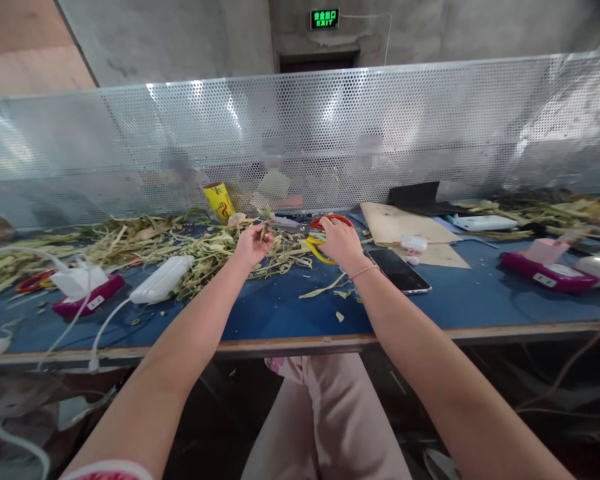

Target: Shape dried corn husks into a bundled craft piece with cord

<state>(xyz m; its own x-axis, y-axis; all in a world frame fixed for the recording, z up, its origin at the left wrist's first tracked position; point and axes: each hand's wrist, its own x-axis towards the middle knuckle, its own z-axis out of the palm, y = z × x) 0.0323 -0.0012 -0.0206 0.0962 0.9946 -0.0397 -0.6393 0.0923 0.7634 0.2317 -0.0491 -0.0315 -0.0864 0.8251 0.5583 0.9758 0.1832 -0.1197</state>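
My right hand [341, 243] is closed around the scissors [291, 225], which have one red and one yellow handle. Their grey blades point left, toward my other hand, and look parted, though the gap is hard to make out. My left hand [253, 247] pinches a small greenish plant stem [265, 231] just below and left of the blade tips. Beneath both hands spreads a heap of dry, pale green plant scraps [213, 250]. A few loose bits lie on the blue tabletop [280, 313] nearer to me.
A yellow tube [219, 201] leans at the back against the perforated metal screen [320, 140]. Left are a white power bank [163, 280] and a magenta socket block [93, 297]. A phone [400, 270], brown cardboard [400, 225] and another magenta block [547, 272] lie right.
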